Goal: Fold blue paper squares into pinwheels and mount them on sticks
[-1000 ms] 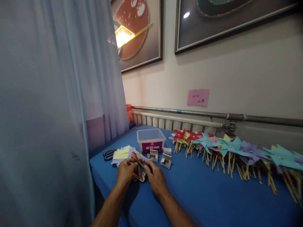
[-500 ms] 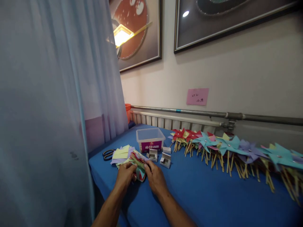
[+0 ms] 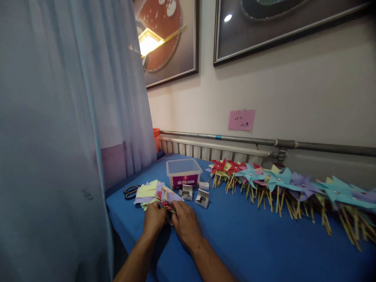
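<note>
Between my two hands is a stack of coloured paper (image 3: pixel 167 200), its layered edges showing red, pink and green. My left hand (image 3: pixel 154 220) is closed on the stack's left side, thumb on top. On the right side, my right hand (image 3: pixel 185 223) grips the same stack, its fingers curled over the edge. Right behind it lies a pile of yellow and lilac paper sheets (image 3: pixel 148 191). Black-handled scissors (image 3: pixel 131 192) lie left of that pile. Two small open white boxes (image 3: pixel 202 198) stand to the right of my hands.
A clear plastic tub (image 3: pixel 184 170) with a purple label stands behind the boxes, a small closed white box (image 3: pixel 203 186) beside it. Finished paper pinwheels (image 3: pixel 279 179) on sticks lie along the right. A blue curtain (image 3: pixel 73 137) hangs at left; pipes (image 3: pixel 252 140) run along the wall.
My hands have drawn closer together on the paper stack, and the right hand now covers more of it. The stack has turned or bent between them. The whole view has shifted slightly.
</note>
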{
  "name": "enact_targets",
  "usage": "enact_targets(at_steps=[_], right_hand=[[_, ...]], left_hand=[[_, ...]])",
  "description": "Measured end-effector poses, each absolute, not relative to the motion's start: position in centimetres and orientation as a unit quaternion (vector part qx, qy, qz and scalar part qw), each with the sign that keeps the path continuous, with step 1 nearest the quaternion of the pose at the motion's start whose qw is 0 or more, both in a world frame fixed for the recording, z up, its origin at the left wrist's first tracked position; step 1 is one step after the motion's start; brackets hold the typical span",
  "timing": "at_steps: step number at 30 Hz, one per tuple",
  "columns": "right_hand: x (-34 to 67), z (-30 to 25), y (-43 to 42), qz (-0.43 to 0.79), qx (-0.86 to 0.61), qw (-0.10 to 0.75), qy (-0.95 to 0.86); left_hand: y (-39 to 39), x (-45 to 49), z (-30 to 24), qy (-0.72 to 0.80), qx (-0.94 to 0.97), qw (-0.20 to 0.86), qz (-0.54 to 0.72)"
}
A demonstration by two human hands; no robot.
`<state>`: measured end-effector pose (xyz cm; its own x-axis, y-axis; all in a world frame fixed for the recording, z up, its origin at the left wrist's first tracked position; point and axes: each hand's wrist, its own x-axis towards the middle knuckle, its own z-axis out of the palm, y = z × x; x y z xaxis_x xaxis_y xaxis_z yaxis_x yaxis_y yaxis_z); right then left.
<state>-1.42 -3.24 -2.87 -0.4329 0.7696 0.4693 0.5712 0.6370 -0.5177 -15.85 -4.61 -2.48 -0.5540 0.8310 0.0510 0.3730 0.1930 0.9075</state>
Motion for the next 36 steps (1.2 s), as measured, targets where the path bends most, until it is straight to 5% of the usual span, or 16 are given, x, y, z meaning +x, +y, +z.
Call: enact_targets(at_steps=[12, 26, 36], right_hand=[[-1.5, -2.3, -1.7, 0.084, -0.483, 0.436, -0.754], [-1.8, -2.9, -4.6, 0.068, -0.366, 0.297, -0.879], [6.2, -0.2, -3.7, 0.271, -0.438, 0.569, -0.642]], left_hand=[[-6.2, -15.8, -0.7, 0.682, 0.266, 0.375, 0.568], [-10.8, -21.0, 4.2, 0.696, 0.311, 0.095, 0.641], [-5.4, -12.3, 5.7, 0.505, 0.448, 0.382, 0.631]])
